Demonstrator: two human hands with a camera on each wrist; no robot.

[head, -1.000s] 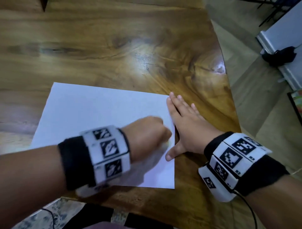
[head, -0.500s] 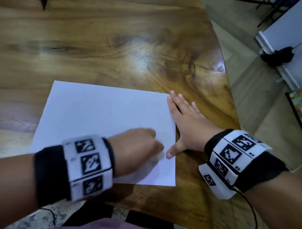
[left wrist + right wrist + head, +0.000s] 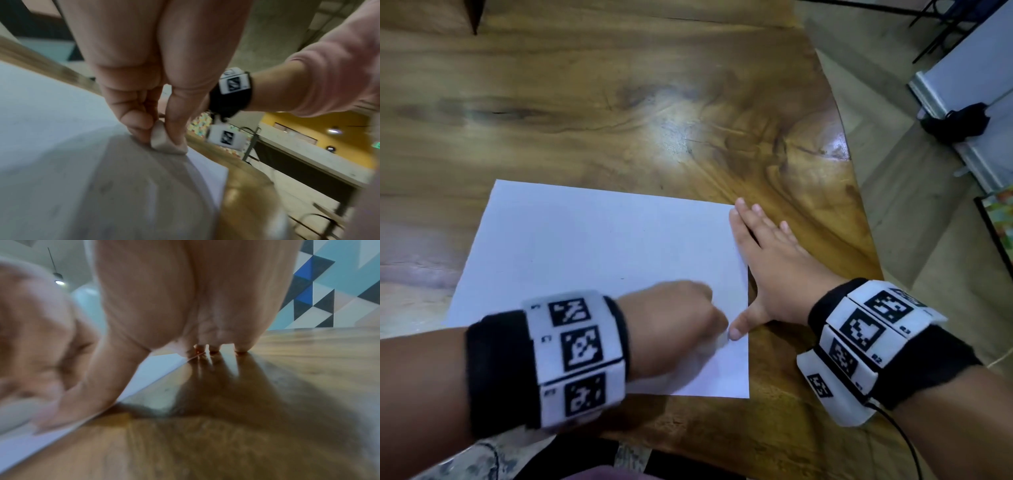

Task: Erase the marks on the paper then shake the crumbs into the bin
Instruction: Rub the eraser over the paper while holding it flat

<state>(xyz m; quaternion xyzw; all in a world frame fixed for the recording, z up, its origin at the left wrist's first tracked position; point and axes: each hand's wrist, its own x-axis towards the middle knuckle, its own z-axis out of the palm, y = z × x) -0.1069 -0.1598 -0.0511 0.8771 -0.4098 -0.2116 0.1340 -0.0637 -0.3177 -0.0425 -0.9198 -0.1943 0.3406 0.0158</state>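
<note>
A white sheet of paper (image 3: 592, 260) lies flat on the wooden table (image 3: 619, 102), its right edge near the table's right rim. My left hand (image 3: 674, 325) is fisted over the sheet's near right part. In the left wrist view its thumb and fingers pinch a small pale eraser (image 3: 160, 138) whose lower end touches the paper (image 3: 51, 129). My right hand (image 3: 767, 263) lies flat with straight fingers along the paper's right edge, thumb spread onto the sheet. Tiny dark specks dot the middle of the sheet. No bin is visible.
The table's right edge (image 3: 859, 205) curves down to a tiled floor. A white panel with a black object (image 3: 959, 123) stands at the far right on the floor. A colourful framed thing (image 3: 1000, 222) sits at the right margin.
My left hand slid back toward me and leftward half a second ago, and now has pushed right again toward my right thumb. The right hand and the paper have stayed in place.
</note>
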